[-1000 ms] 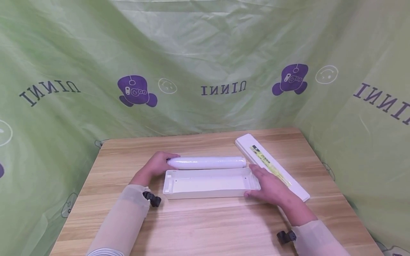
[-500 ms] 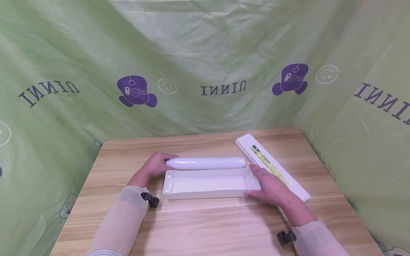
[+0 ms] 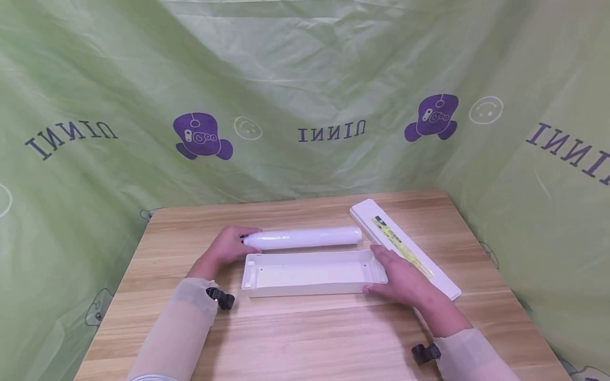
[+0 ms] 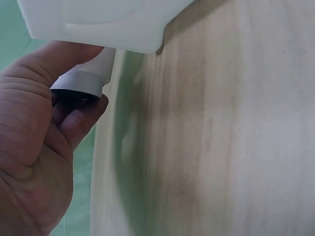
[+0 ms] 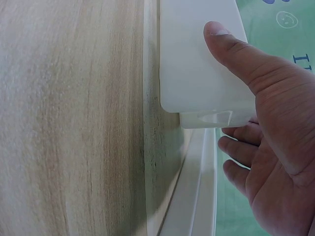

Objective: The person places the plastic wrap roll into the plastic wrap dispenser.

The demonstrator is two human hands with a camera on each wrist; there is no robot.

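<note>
A white roll of plastic wrap (image 3: 305, 238) lies lengthwise behind an open white box (image 3: 305, 288), its right end tilted slightly away. My left hand (image 3: 229, 244) holds the roll's left end between thumb and fingers. Up close in the left wrist view, the dark-rimmed end of the roll (image 4: 81, 83) sits between my thumb and fingers. My right hand (image 3: 402, 275) grips the box's right end. In the right wrist view the thumb presses the box's front wall (image 5: 202, 64), while the other fingers reach behind it. Inside, the long box holds nothing.
A long white lid (image 3: 443, 280) with a yellow-green label (image 3: 400, 246) lies diagonally on the wooden table (image 3: 305, 338), right of the box and beside my right hand. Green printed curtains (image 3: 305, 174) hang around the table's back and sides.
My left hand has drawn slightly left with the roll. The roll's right end has swung away from the box, up in view. The right hand, box and lid have stayed put.
</note>
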